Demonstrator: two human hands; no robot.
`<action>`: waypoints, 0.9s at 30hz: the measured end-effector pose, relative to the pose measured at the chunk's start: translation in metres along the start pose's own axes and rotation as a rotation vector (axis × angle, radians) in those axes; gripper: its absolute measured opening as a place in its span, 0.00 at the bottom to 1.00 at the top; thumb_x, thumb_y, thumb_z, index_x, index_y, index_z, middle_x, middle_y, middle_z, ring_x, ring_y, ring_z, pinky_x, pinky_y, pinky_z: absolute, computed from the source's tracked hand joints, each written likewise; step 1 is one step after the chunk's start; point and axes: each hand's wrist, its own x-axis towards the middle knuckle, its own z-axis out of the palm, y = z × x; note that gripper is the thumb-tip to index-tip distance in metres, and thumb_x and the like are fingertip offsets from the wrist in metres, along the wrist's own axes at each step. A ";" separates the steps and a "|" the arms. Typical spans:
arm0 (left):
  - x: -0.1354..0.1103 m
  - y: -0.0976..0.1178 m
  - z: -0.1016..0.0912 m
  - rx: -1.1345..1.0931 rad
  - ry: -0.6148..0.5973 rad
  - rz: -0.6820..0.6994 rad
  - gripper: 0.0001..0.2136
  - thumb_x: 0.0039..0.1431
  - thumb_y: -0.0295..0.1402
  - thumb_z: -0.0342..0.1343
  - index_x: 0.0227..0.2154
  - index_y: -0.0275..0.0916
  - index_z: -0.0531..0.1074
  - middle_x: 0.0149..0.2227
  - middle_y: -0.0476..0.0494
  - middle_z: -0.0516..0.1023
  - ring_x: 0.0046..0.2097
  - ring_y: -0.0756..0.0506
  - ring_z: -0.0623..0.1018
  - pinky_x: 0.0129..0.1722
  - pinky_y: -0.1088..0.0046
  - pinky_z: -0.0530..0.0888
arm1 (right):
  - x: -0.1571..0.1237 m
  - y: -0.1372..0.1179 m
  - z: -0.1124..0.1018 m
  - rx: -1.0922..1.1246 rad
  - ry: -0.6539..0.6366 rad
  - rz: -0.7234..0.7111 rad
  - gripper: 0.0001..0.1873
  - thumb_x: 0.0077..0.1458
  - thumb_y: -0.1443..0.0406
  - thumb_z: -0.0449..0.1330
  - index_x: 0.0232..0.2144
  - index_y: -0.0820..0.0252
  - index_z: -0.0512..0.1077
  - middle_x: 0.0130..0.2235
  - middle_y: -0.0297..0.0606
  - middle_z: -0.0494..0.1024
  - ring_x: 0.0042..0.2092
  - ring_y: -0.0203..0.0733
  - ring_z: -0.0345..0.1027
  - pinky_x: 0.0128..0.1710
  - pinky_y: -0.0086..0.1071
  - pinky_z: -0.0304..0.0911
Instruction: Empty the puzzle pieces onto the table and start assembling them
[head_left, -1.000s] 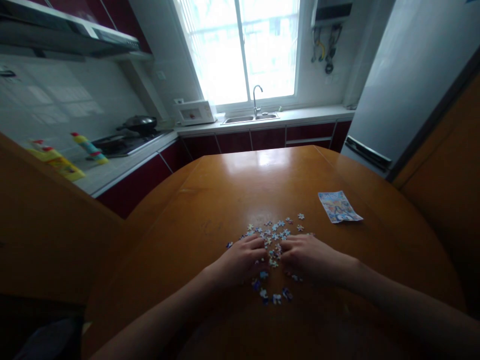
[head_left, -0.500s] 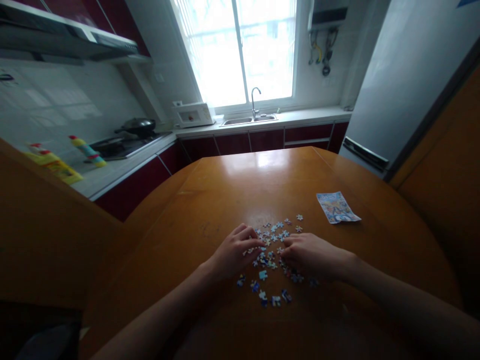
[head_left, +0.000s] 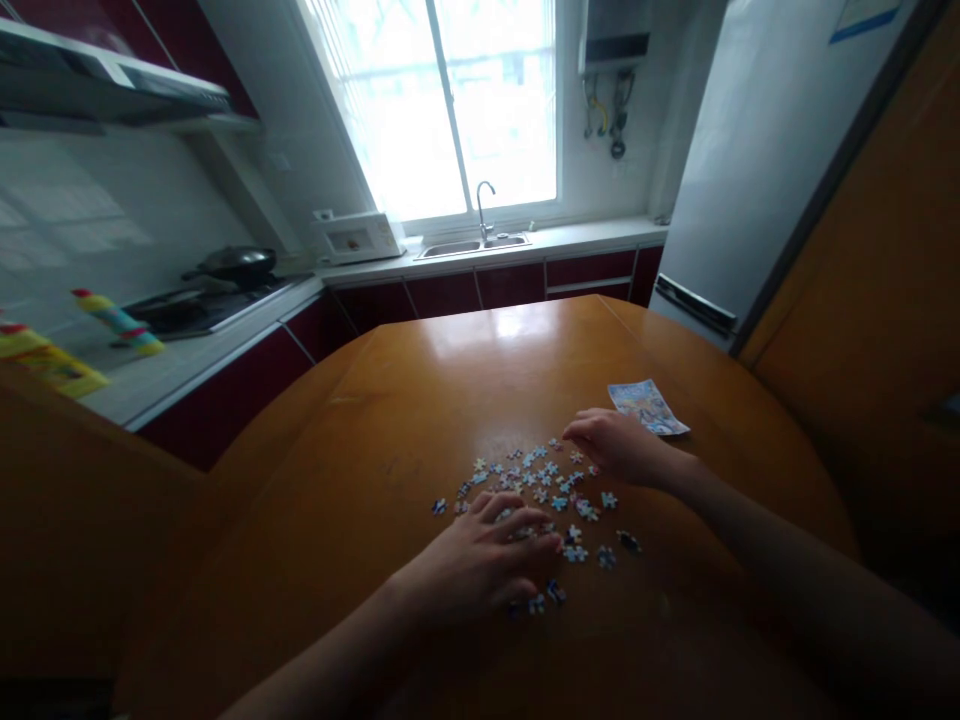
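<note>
Several small jigsaw pieces [head_left: 544, 480] lie scattered on the round wooden table [head_left: 420, 410]. My left hand [head_left: 480, 560] lies palm down on the near side of the scatter, fingers stretched flat over a few pieces. My right hand [head_left: 619, 445] rests at the far right edge of the scatter, fingers curled down onto the table near a piece; whether it grips one I cannot make out. A printed picture card [head_left: 649, 407] lies just beyond my right hand.
A kitchen counter [head_left: 225, 345] runs along the left with a wok [head_left: 229, 265], a hob and coloured bottles [head_left: 116, 320]. A sink and tap [head_left: 480, 225] sit under the window. A fridge [head_left: 742, 170] stands at the right, next to wooden panels.
My right hand moved away to the far right of the pieces, toward the card. My left hand slid nearer to me. The pieces are spread wider, and the camera turned right.
</note>
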 end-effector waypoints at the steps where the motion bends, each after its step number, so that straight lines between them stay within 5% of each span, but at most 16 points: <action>1: 0.001 0.003 0.001 0.000 -0.012 0.011 0.25 0.65 0.48 0.54 0.64 0.52 0.62 0.61 0.46 0.69 0.60 0.36 0.64 0.62 0.54 0.62 | 0.001 0.005 -0.006 0.001 0.046 0.042 0.13 0.62 0.70 0.54 0.40 0.59 0.79 0.40 0.41 0.81 0.41 0.41 0.72 0.40 0.32 0.61; 7: 0.004 0.004 0.001 -0.016 -0.041 -0.010 0.25 0.65 0.48 0.56 0.63 0.52 0.63 0.63 0.45 0.67 0.62 0.36 0.62 0.63 0.54 0.61 | -0.001 0.008 -0.024 0.067 0.219 0.123 0.12 0.62 0.69 0.55 0.40 0.61 0.78 0.40 0.40 0.80 0.40 0.41 0.72 0.41 0.33 0.61; 12: -0.002 -0.015 -0.011 0.035 0.067 -0.093 0.20 0.68 0.37 0.53 0.61 0.52 0.66 0.61 0.44 0.68 0.60 0.38 0.63 0.60 0.56 0.64 | -0.042 -0.027 0.011 -0.085 0.022 0.004 0.09 0.62 0.69 0.57 0.33 0.61 0.78 0.39 0.45 0.77 0.42 0.45 0.68 0.42 0.36 0.62; 16: -0.007 -0.031 -0.025 0.027 0.182 -0.142 0.16 0.70 0.37 0.50 0.57 0.50 0.70 0.59 0.42 0.68 0.59 0.39 0.63 0.59 0.57 0.65 | -0.087 -0.047 0.039 -0.169 0.040 0.018 0.14 0.62 0.65 0.59 0.50 0.58 0.75 0.53 0.49 0.73 0.53 0.56 0.64 0.51 0.48 0.62; 27: -0.023 -0.048 -0.033 0.014 0.265 -0.185 0.14 0.71 0.37 0.47 0.54 0.47 0.73 0.54 0.41 0.71 0.56 0.41 0.66 0.57 0.59 0.67 | -0.121 -0.050 0.053 -0.106 0.060 0.057 0.21 0.62 0.59 0.60 0.57 0.50 0.69 0.60 0.45 0.69 0.59 0.60 0.60 0.55 0.53 0.60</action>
